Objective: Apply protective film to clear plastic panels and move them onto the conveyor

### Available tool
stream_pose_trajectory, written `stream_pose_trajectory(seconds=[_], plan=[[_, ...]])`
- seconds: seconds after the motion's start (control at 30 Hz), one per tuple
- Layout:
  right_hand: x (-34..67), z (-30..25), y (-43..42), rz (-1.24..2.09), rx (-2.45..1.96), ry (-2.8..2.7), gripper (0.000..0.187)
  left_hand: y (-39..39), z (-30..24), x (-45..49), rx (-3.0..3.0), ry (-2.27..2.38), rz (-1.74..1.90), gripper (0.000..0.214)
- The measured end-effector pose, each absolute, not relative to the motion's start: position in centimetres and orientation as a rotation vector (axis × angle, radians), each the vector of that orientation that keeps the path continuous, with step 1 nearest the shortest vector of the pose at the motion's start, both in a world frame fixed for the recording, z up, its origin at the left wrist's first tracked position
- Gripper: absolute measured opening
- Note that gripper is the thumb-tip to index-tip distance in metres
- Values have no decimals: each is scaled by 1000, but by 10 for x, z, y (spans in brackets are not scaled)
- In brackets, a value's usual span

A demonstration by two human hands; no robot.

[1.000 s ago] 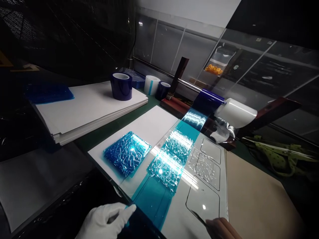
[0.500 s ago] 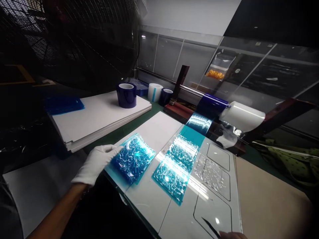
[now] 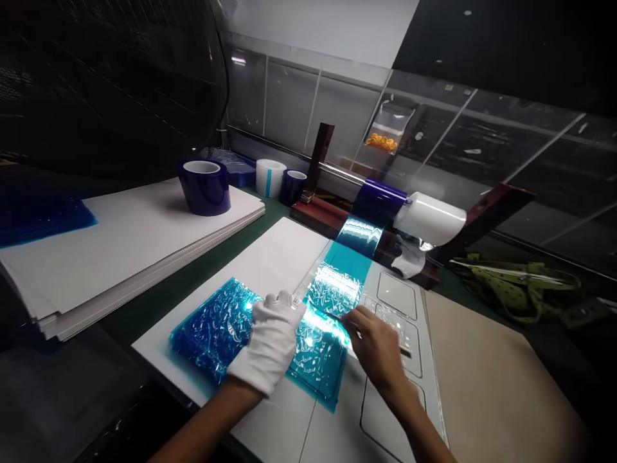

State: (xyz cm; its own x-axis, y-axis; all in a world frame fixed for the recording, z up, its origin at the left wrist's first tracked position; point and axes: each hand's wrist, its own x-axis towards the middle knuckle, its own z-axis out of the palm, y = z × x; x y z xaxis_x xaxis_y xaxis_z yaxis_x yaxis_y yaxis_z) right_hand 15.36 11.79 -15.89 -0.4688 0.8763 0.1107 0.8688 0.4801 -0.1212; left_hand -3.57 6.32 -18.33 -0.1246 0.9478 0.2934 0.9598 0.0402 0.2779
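Note:
A white glove covers my left hand (image 3: 272, 328), which is curled down at the left edge of the blue film strip (image 3: 341, 257). Its fingertips are hidden, so I cannot make out what they pinch. My bare right hand (image 3: 373, 337) grips a slim pointed tool (image 3: 332, 316) with a dark tip and a tan rear end (image 3: 405, 351). The tip lies across the strip, close to my left fingers. Left of the glove is a stack of crinkled blue film pieces (image 3: 207, 328). Beneath the strip is a pale board (image 3: 308, 402) with dark rounded outlines.
The strip runs down from a blue film roll (image 3: 383, 193) on a rod, beside a white roll (image 3: 431, 218). A blue tape roll (image 3: 204, 190) stands on a white sheet stack (image 3: 139, 257) at left. Brown board (image 3: 482, 360) lies at right, with a green patterned bag (image 3: 520, 280) behind.
My left hand has left the film stack and moved right to the strip. My right hand has come up from the lower edge, bringing the pointed tool onto the strip. The view has shifted.

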Motion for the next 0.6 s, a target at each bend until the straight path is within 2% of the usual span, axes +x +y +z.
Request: stream_pose_trajectory(seconds=[0.27, 0.4, 0.6], plan=[[93, -173, 157, 20, -1436, -2712, 25, 83, -193, -39, -2139, -2130, -250, 40], [111, -168, 155, 8, -1468, -2755, 25, 82, -194, -41, -2149, -2112, -190, 35], [175, -158, 130, -41, -1657, -2739, 28, 85, -195, -40, -2140, -2135, -237, 42]])
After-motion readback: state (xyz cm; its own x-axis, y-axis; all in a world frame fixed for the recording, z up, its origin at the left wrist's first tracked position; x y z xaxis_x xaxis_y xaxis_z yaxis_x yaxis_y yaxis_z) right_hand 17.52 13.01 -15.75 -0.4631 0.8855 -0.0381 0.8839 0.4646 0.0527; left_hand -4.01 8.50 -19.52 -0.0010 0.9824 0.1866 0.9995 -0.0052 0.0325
